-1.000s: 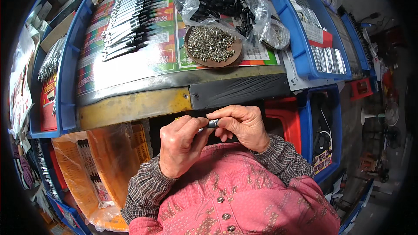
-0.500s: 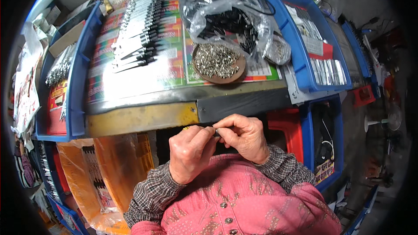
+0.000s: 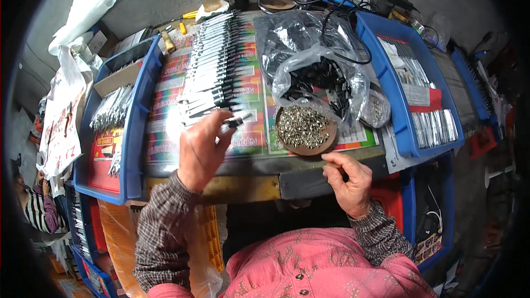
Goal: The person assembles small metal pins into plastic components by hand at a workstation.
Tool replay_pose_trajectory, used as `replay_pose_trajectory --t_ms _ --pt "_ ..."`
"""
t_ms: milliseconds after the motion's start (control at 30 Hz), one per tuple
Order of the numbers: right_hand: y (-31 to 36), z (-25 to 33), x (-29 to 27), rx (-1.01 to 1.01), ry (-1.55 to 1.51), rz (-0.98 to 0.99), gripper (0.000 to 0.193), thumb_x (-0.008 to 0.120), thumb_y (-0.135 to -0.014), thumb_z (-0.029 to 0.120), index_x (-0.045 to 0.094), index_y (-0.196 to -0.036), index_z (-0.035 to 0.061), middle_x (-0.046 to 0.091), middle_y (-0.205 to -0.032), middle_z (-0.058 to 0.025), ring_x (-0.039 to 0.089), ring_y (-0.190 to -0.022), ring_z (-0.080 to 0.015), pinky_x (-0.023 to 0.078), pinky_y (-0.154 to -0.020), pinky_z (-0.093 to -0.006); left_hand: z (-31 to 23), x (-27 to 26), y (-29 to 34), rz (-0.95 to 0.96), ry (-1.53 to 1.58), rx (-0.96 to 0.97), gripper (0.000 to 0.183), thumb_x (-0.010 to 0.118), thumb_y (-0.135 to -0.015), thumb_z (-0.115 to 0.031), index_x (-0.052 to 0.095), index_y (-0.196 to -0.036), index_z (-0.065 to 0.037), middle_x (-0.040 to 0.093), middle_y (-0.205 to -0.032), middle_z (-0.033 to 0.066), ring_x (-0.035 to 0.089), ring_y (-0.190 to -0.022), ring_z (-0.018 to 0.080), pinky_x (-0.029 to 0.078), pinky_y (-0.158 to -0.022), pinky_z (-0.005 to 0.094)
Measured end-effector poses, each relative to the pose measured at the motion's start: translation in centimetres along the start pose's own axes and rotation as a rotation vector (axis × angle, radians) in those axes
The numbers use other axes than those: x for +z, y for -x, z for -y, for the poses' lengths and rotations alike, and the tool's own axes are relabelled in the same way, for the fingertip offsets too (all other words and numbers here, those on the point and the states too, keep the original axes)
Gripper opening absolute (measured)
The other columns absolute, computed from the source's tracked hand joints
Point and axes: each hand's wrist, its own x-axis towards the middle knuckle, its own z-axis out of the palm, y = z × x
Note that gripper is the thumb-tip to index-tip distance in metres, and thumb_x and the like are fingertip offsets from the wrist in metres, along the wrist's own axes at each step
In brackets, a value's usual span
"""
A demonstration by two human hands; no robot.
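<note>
My left hand is closed around a pen, whose dark grip and shiny end stick out to the right of the fingers. Most of the pen's barrel is hidden by the hand. Just beyond lies a long row of pens with white barrels and black grips, side by side on the table. My right hand is half curled at the table's front edge, thumb and forefinger slightly apart, with nothing visible between them. Close to its fingertips stands a round brown dish heaped with small metal pen tips.
Behind the dish, a clear plastic bag of black parts lies open. Blue bins stand at left and right, holding pen parts. A black cable loops over the bag. An orange bin sits below the table edge.
My hands have parted from in front of my chest. The left has moved forward to the pen row with the pen; the right has moved right and forward toward the dish. The view has shifted too.
</note>
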Motion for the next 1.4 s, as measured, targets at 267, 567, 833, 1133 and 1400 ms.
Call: replay_pose_trajectory --t_ms 267,567,833,1133,1400 --pt "-0.8 0.1 0.0 -0.038 0.022 0.091 0.023 0.068 -0.074 -0.003 0.064 -0.096 0.0017 0.06 -0.07 -0.0108 0.06 -0.061 -0.0278 0.047 -0.055 -0.0347 10.1 1.6 -9.6 -0.008 -0.195 0.033 0.014 0.065 -0.076 -0.003 0.054 -0.085 -0.004 0.058 -0.065 0.017 0.059 -0.063 0.0361 0.044 -0.058 0.043" --pt "-0.9 -0.3 -0.6 -0.151 0.041 0.151 0.024 0.072 -0.074 0.002 0.065 -0.096 0.0011 0.061 -0.07 -0.008 0.059 -0.059 -0.0239 0.049 -0.055 -0.033 17.5 5.5 -18.7 -0.063 -0.255 0.113 0.019 0.059 -0.07 0.004 0.059 -0.088 -0.003 0.06 -0.085 0.0194 0.06 -0.084 0.0382 0.048 -0.074 0.0443" --pt "-1.1 -0.3 -1.1 -0.123 0.028 0.253 0.022 0.072 -0.075 0.005 0.067 -0.095 0.002 0.063 -0.072 -0.0061 0.059 -0.06 -0.0209 0.049 -0.053 -0.0314 18.8 8.2 -22.7 0.0 -0.348 0.011 0.019 0.06 -0.077 -0.003 0.065 -0.095 -0.004 0.068 -0.09 0.0147 0.066 -0.087 0.0282 0.051 -0.079 0.0365" --pt "-1.0 -0.4 -1.3 -0.151 0.045 0.291 0.022 0.074 -0.073 0.006 0.069 -0.094 0.0044 0.063 -0.072 -0.0037 0.06 -0.061 -0.0184 0.05 -0.052 -0.03 19.6 9.1 -23.7 -0.009 -0.326 -0.01 0.02 0.06 -0.078 -0.002 0.066 -0.097 -0.006 0.064 -0.098 0.0129 0.064 -0.089 0.0283 0.05 -0.08 0.0369" --pt "-1.1 -0.4 -1.2 -0.166 0.063 0.296 0.022 0.074 -0.073 0.007 0.069 -0.094 0.0044 0.063 -0.074 -0.003 0.06 -0.062 -0.0184 0.05 -0.053 -0.0299 19.6 9.1 -23.6 -0.052 -0.339 0.119 0.021 0.064 -0.077 -0.002 0.066 -0.098 -0.006 0.063 -0.097 0.0144 0.061 -0.096 0.0329 0.048 -0.085 0.0397"
